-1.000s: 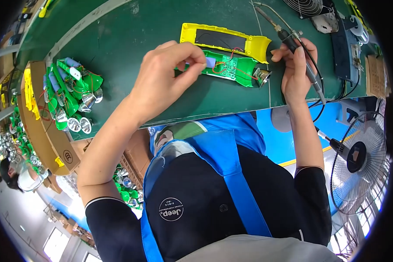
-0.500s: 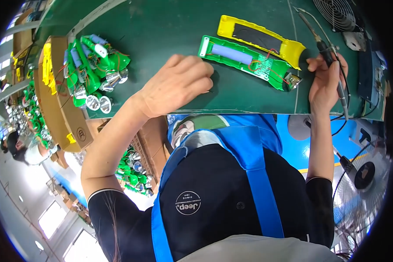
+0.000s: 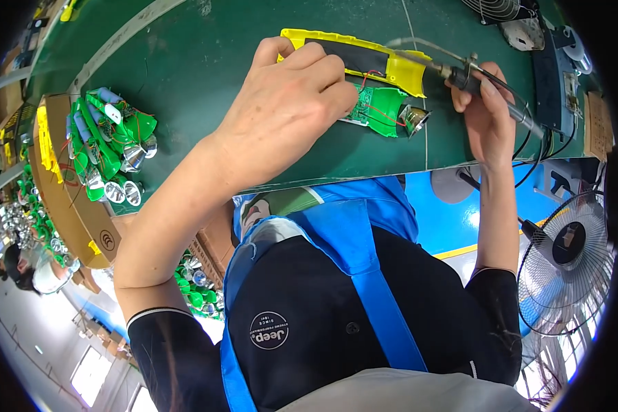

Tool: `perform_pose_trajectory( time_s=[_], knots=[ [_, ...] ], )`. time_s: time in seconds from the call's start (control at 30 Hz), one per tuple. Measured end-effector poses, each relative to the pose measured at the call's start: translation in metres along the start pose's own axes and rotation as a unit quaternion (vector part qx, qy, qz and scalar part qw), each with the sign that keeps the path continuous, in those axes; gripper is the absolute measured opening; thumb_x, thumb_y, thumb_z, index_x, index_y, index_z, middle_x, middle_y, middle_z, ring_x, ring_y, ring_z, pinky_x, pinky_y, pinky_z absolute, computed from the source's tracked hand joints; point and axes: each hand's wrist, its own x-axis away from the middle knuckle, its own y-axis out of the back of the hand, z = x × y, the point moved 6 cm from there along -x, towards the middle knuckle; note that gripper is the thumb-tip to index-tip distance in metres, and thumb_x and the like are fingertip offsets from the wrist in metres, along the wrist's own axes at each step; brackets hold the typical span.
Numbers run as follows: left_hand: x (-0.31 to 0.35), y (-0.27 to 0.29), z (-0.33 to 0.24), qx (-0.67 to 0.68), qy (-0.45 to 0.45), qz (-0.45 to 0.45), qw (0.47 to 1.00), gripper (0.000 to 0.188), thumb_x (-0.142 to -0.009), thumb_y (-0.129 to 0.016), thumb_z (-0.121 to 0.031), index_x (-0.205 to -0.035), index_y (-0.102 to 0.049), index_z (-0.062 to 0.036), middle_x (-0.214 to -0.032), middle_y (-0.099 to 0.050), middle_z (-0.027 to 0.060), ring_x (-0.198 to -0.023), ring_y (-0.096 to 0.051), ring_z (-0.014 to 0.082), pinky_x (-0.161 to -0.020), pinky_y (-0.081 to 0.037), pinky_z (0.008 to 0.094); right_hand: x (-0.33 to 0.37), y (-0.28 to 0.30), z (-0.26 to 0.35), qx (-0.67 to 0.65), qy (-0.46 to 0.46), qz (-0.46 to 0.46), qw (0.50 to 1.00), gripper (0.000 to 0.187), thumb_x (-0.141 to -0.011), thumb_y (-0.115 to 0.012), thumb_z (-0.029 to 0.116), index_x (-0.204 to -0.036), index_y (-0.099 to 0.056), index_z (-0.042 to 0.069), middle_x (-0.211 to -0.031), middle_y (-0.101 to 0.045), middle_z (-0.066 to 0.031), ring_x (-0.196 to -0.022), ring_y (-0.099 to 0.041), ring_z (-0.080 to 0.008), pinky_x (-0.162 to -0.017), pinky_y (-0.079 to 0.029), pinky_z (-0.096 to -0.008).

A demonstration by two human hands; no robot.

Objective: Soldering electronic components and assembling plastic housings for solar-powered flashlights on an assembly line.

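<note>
My left hand (image 3: pixel 288 106) is curled over the left parts of two torch housing halves, its fingertips hidden; I cannot make out what they pinch. Beneath it, the green half (image 3: pixel 388 103) shows a circuit board (image 3: pixel 361 106), red wires and a silver lamp head (image 3: pixel 415 119) at its right end. The yellow half (image 3: pixel 406 73), carrying a black panel (image 3: pixel 353 58), lies just behind. My right hand (image 3: pixel 489 117) is closed around a soldering iron (image 3: pixel 464 79) with a thin metal tube along it. Its tip points left, over the yellow half.
Several green housings with blue cells and reflectors (image 3: pixel 110 141) lie in a pile at the left, beside a cardboard box (image 3: pixel 72 185) with yellow parts. A metal fan guard (image 3: pixel 494 8) and a dark bench unit (image 3: pixel 555 89) stand at the right. A floor fan (image 3: pixel 566 247) is below.
My left hand has gone from beside the green half to over both halves, covering the blue cell. The iron has swung from upright to a leftward slant. The view has shifted too.
</note>
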Motion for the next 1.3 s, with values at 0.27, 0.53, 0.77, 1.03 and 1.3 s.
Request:
perform_pose_trajectory(
  time_s=[0.27,0.53,0.77,1.03,1.3],
  knots=[
    [-0.012,0.000,-0.003,-0.020,0.033,0.052,0.998,0.002,-0.070,-0.057,-0.009,-0.071,-0.057,-0.0079,-0.075,-0.051,0.0031,-0.078,-0.052,0.0185,-0.077,-0.035,0.0367,-0.013,-0.014,0.003,0.126,-0.111,0.037,0.985,0.029,-0.080,-0.057,0.028,-0.079,-0.049,0.001,-0.057,-0.049,-0.0051,-0.048,-0.046,-0.0114,-0.068,-0.043,-0.0245],
    [-0.011,0.000,-0.001,-0.013,0.050,0.045,0.998,0.003,-0.070,-0.058,-0.010,-0.070,-0.058,-0.0075,-0.074,-0.052,0.0031,-0.077,-0.052,0.0187,-0.077,-0.035,0.0366,-0.010,-0.022,0.003,0.168,-0.097,0.043,0.980,0.029,-0.078,-0.060,0.030,-0.078,-0.050,0.002,-0.052,-0.049,-0.0027,-0.047,-0.047,-0.0101,-0.106,-0.026,-0.0338],
    [-0.011,-0.001,0.001,-0.007,0.049,0.039,0.998,0.003,-0.069,-0.060,-0.011,-0.069,-0.058,-0.0078,-0.073,-0.052,0.0031,-0.077,-0.052,0.0183,-0.076,-0.035,0.0365,-0.009,-0.023,0.002,0.175,-0.092,0.029,0.980,0.029,-0.078,-0.060,0.030,-0.080,-0.050,0.002,-0.051,-0.050,-0.0028,-0.047,-0.049,-0.0101,-0.107,-0.025,-0.0349],
    [-0.012,0.000,0.000,-0.013,0.052,0.032,0.998,0.004,-0.069,-0.060,-0.011,-0.068,-0.057,-0.0078,-0.073,-0.052,0.0033,-0.077,-0.052,0.0185,-0.076,-0.035,0.0366,-0.003,-0.017,0.004,0.155,-0.058,0.027,0.986,0.031,-0.081,-0.056,0.032,-0.081,-0.049,0.002,-0.052,-0.050,-0.0040,-0.048,-0.051,-0.0118,-0.106,-0.027,-0.0419],
    [-0.012,0.001,-0.002,-0.012,0.052,0.035,0.998,0.005,-0.071,-0.060,-0.011,-0.068,-0.057,-0.0082,-0.072,-0.052,0.0033,-0.075,-0.052,0.0193,-0.075,-0.035,0.0362,0.007,-0.006,0.002,0.109,-0.058,-0.016,0.992,0.031,-0.084,-0.054,0.032,-0.083,-0.046,0.001,-0.057,-0.050,-0.0074,-0.050,-0.050,-0.0148,-0.104,-0.031,-0.0419]
  ],
)
